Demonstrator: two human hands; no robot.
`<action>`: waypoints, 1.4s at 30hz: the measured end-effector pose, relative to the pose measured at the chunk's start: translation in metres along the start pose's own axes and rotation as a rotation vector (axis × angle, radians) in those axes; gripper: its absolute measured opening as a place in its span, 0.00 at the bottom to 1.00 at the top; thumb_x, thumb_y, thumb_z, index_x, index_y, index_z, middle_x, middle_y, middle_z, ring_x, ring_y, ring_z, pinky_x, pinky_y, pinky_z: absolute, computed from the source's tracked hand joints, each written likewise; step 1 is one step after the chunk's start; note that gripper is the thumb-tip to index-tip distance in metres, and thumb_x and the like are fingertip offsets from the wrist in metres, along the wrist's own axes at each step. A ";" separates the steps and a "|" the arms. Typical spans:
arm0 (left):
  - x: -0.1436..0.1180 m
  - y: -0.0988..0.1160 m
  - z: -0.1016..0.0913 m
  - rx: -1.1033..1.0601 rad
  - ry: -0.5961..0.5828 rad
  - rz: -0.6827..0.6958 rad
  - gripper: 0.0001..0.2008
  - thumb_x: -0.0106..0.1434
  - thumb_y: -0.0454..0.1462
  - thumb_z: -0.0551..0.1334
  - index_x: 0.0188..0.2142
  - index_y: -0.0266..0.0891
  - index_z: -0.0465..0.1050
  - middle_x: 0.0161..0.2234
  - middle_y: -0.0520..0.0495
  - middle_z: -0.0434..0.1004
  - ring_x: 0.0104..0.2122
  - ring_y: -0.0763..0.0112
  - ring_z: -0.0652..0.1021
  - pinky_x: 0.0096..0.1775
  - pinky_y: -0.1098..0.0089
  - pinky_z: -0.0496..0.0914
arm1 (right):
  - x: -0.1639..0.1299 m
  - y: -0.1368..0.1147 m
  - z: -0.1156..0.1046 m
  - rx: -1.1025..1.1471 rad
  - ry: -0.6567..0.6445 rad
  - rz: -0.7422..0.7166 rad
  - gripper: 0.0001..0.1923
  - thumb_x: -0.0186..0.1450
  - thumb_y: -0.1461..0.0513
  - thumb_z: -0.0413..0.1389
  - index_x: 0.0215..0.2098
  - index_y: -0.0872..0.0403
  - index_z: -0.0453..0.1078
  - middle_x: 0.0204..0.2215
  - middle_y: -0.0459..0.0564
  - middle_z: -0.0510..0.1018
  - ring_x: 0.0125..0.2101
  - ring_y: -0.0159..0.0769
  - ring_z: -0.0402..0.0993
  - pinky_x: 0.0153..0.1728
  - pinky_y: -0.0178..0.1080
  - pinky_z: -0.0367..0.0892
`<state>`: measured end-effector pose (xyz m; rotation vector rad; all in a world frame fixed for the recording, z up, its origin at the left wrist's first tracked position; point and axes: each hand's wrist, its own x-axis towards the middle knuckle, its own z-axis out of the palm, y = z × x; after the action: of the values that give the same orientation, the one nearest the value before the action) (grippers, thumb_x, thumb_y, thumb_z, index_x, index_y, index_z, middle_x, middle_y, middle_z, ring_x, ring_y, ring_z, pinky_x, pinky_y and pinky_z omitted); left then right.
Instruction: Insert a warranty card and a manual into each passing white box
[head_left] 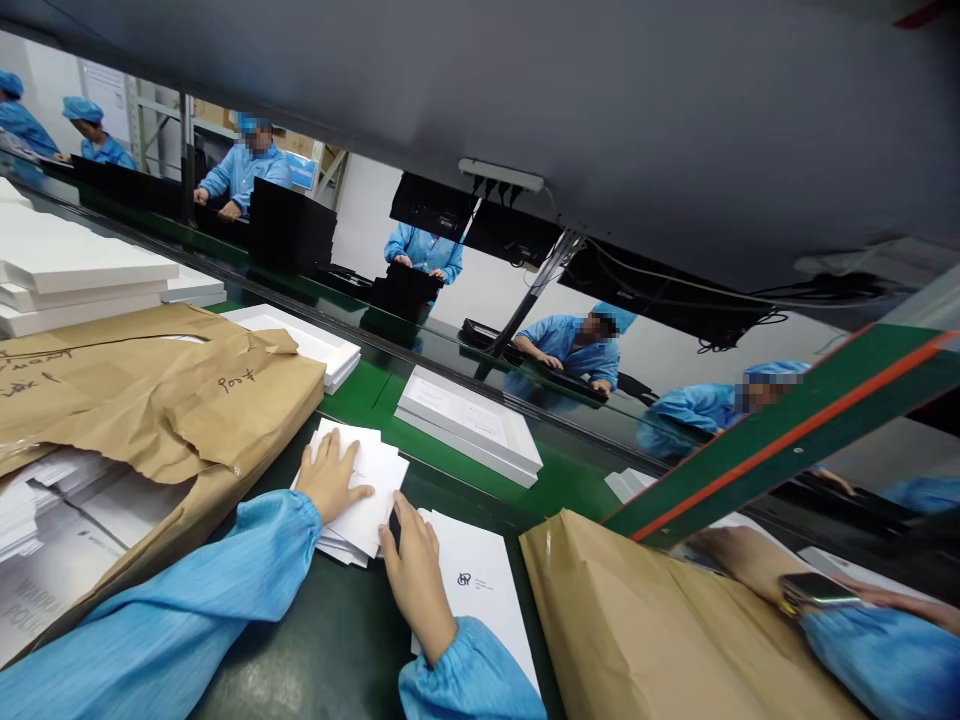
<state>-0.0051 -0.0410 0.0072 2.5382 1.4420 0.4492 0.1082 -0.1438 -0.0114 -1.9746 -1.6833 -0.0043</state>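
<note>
two hands | left hand (330, 480) flat on card stack (367, 500) | right hand (412, 575) beside it

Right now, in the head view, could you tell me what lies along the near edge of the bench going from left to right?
Torn brown paper package → left hand on a stack of white cards → right hand → white leaflet with a logo → second brown paper package → a co-worker's wrist with a watch.
</note>
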 end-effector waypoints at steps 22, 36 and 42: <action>-0.004 0.005 -0.012 -0.378 0.443 0.158 0.23 0.59 0.43 0.40 0.53 0.39 0.47 0.56 0.43 0.44 0.54 0.64 0.50 0.52 0.55 0.41 | 0.018 -0.038 -0.020 0.766 0.314 0.093 0.19 0.60 0.61 0.40 0.49 0.55 0.55 0.46 0.52 0.65 0.45 0.37 0.61 0.42 0.41 0.61; 0.010 0.013 0.002 -1.838 0.148 -0.158 0.22 0.54 0.40 0.53 0.48 0.36 0.56 0.44 0.41 0.68 0.40 0.65 0.71 0.43 0.63 0.64 | -0.016 0.004 -0.060 -0.014 0.163 -0.123 0.17 0.58 0.61 0.45 0.47 0.52 0.57 0.49 0.52 0.61 0.49 0.39 0.53 0.47 0.46 0.54; 0.017 0.007 0.022 -1.815 0.176 -0.210 0.20 0.53 0.39 0.54 0.46 0.36 0.59 0.46 0.43 0.66 0.43 0.65 0.68 0.45 0.63 0.62 | -0.067 0.089 -0.068 -0.210 0.219 0.320 0.23 0.48 0.54 0.54 0.40 0.57 0.62 0.32 0.56 0.69 0.36 0.48 0.64 0.36 0.48 0.61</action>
<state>0.0164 -0.0307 -0.0084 0.8683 0.5807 1.1789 0.1975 -0.2388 -0.0109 -2.2867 -1.2589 -0.2804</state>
